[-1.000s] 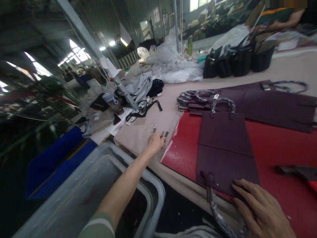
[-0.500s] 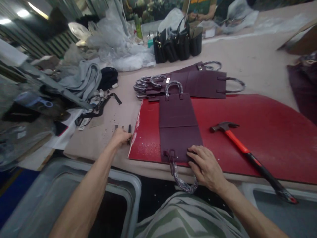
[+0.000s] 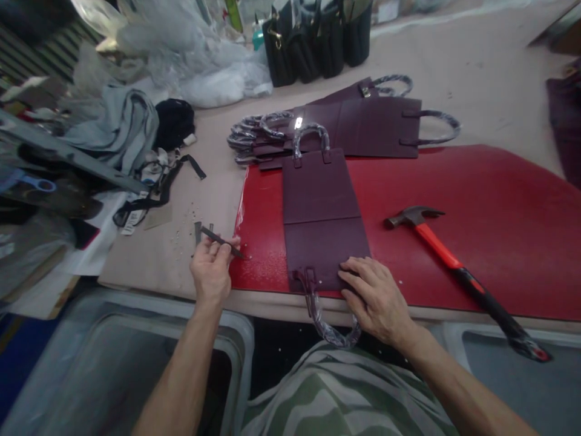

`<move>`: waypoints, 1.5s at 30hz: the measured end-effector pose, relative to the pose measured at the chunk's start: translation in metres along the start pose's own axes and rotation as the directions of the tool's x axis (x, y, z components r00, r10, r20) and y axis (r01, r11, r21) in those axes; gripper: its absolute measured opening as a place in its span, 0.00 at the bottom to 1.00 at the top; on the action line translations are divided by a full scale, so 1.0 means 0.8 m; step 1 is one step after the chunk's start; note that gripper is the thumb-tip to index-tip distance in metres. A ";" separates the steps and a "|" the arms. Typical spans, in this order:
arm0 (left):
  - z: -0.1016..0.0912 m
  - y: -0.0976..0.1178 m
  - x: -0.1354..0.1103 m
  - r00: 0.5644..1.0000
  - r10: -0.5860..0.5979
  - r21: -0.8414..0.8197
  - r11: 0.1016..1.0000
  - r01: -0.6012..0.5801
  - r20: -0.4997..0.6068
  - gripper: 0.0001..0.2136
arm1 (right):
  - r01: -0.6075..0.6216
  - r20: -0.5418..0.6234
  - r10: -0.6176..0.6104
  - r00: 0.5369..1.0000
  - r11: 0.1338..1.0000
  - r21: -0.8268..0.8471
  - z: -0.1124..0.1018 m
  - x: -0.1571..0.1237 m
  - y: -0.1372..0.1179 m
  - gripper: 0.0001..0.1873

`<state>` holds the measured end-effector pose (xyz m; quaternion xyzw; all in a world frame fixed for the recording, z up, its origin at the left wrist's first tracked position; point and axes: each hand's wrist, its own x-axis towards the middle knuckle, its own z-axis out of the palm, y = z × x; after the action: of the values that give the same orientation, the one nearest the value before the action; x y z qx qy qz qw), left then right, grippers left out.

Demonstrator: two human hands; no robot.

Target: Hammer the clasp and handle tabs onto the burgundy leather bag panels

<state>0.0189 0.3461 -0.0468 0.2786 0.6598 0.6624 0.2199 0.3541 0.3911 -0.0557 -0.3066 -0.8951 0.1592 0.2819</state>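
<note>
My left hand is closed around a slim dark metal punch, held tilted just over the left edge of the red board. More short dark tools are on the table just behind that hand, partly hidden by it. My right hand rests with fingers spread on the lower right corner of a dark purple leather bag panel. The panel lies on the red board. Its near handle, wrapped in clear plastic, hangs over the table edge; a second wrapped handle is at its far end.
A claw hammer with a red and black handle lies on the board at right, its end past the table edge. More purple panels are piled behind. Black bags stand farther back. Grey bins sit below the table edge.
My left hand has picked up the dark punch from the table and turned it over toward the board. My right hand stays on the panel. The view has tipped downward.
</note>
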 end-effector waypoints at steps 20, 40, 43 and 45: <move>0.055 0.009 -0.085 0.946 0.134 0.056 0.986 -0.157 0.295 0.09 | -0.004 0.011 0.004 1.000 1.000 -0.002 0.003 -0.003 0.003 0.14; 0.099 0.009 -0.116 0.671 0.451 0.111 0.777 -0.620 0.589 0.07 | -0.006 0.002 0.006 1.000 1.000 0.009 0.002 0.000 0.001 0.14; 0.100 0.007 -0.116 0.658 0.464 0.107 0.765 -0.635 0.593 0.07 | -0.007 0.004 0.007 1.000 1.000 0.010 0.002 0.000 0.000 0.14; 0.101 0.007 -0.115 0.644 0.477 0.101 0.753 -0.651 0.598 0.07 | -0.005 -0.001 0.005 1.000 1.000 0.009 0.003 0.000 0.000 0.14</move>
<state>0.1417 0.3460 -0.0509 0.6765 0.5428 0.4807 0.1288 0.3529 0.3909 -0.0574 -0.3074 -0.8936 0.1638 0.2831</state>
